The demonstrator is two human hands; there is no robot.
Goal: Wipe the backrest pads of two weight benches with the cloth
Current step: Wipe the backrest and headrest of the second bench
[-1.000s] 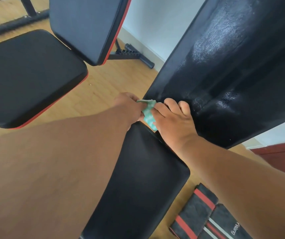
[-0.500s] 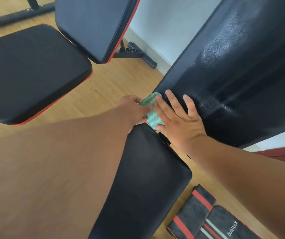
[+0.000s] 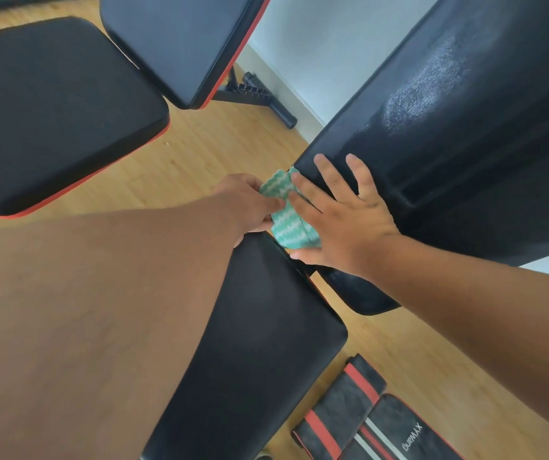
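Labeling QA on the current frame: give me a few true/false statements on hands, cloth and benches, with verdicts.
1. The right hand lies with straight fingers on the cloth and backrest. True.
2. The left hand is empty. False: it pinches the cloth's edge.
3. The cloth is plain red. False: it is green with white wavy stripes.
4. A second bench with red trim stands on the left. True.
5. The belts lie on the seat. False: they lie on the floor beside it.

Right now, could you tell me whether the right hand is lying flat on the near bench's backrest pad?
Yes, the right hand lies with straight, spread fingers on the backrest pad, beside the cloth.
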